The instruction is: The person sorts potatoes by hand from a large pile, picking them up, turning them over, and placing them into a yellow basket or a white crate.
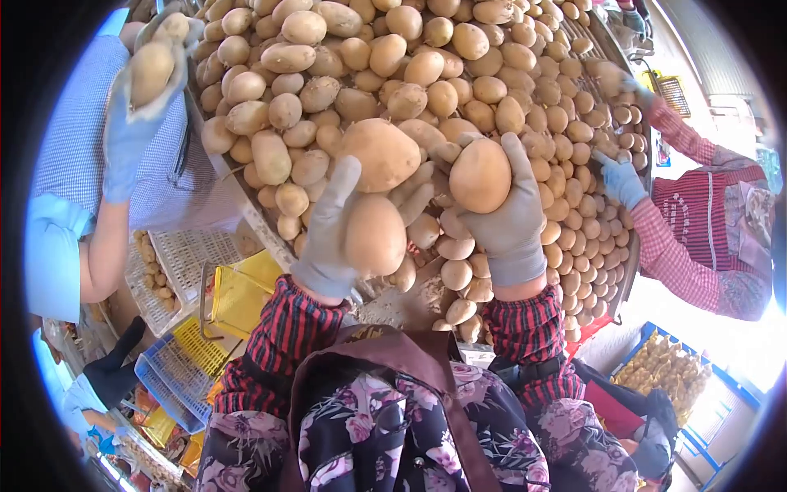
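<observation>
A big heap of potatoes (393, 74) covers a sorting table. My left hand (328, 238), in a grey glove, grips two large potatoes: one (375, 235) in the palm and another (382, 154) above it at the fingertips. My right hand (512, 221), also grey-gloved, is closed around a round potato (480, 175), lifted just over the pile. Both sleeves are red plaid.
A person on the left in a blue checked shirt holds up a potato (152, 72) in a blue glove (127, 139). Another person on the right, in red stripes, has a blue-gloved hand (620, 180) on the pile. Yellow, white and blue crates (238, 299) stand below the table's left edge.
</observation>
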